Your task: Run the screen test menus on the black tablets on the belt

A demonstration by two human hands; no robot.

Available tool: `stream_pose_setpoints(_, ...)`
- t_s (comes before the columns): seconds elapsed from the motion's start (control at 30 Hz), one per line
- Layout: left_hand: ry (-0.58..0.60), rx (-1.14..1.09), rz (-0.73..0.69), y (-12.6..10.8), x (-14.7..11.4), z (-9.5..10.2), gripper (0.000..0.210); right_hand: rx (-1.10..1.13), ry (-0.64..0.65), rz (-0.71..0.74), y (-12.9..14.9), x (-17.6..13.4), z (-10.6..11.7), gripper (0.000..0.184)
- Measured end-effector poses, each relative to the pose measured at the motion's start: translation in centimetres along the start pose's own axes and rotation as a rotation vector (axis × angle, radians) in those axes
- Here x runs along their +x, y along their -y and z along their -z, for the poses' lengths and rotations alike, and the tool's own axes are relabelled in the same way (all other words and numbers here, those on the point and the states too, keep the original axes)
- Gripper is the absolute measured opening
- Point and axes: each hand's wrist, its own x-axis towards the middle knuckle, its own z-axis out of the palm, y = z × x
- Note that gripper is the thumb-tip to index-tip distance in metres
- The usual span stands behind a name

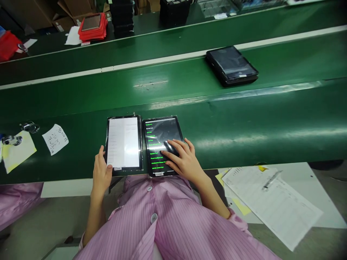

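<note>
Two tablets lie side by side at the near edge of the green bench. The left tablet (124, 144) shows a mostly white screen with faint grey text. My left hand (102, 173) grips its lower left edge, thumb near the front corner and fingers along the side. On the right tablet (159, 130) a dark screen carries a list in green letters, with one line in white. My right hand (187, 159) lies over that screen with fingers spread, the index fingertip at or just above the list; contact cannot be made out. Part of the screen is hidden beneath it.
Farther right, black tablets (231, 66) sit stacked on the green belt. Handwritten notes (55, 139) and shiny metal pieces (29, 126) lie left. Printed sheets (271, 202) with a pen (271, 180) rest lower right. Red sleeves (93, 29) are piled behind.
</note>
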Motion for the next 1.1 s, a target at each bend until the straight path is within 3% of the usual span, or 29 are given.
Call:
stream_pose_setpoints(0.27, -0.030, 0.072, 0.020, -0.26, 0.47, -0.17, 0.089, -0.003, -0.009, 0.019, -0.10, 0.37, 0.04, 0.032)
stream_pose_setpoints(0.5, 0.124, 0.225, -0.023, 0.33, 0.53, 0.45, 0.095, 0.004, -0.006, 0.043, 0.21, 0.74, -0.03, 0.033)
stream_pose_setpoints(0.8, -0.022, 0.059, -0.070, 0.29, 0.54, 0.17, 0.091, -0.003, 0.032, 0.043, 0.34, 0.80, -0.42, 0.034)
stream_pose_setpoints(0.97, -0.053, 0.059, -0.068, 0.20, 0.58, 0.11, 0.086, 0.019, -0.082, 0.050, 0.07, 0.64, 0.02, 0.033)
stream_pose_setpoints(1.1, -0.006, 0.082, -0.057, 0.33, 0.55, 0.16, 0.079, 0.023, -0.129, 0.040, -0.23, 0.61, 0.22, 0.032)
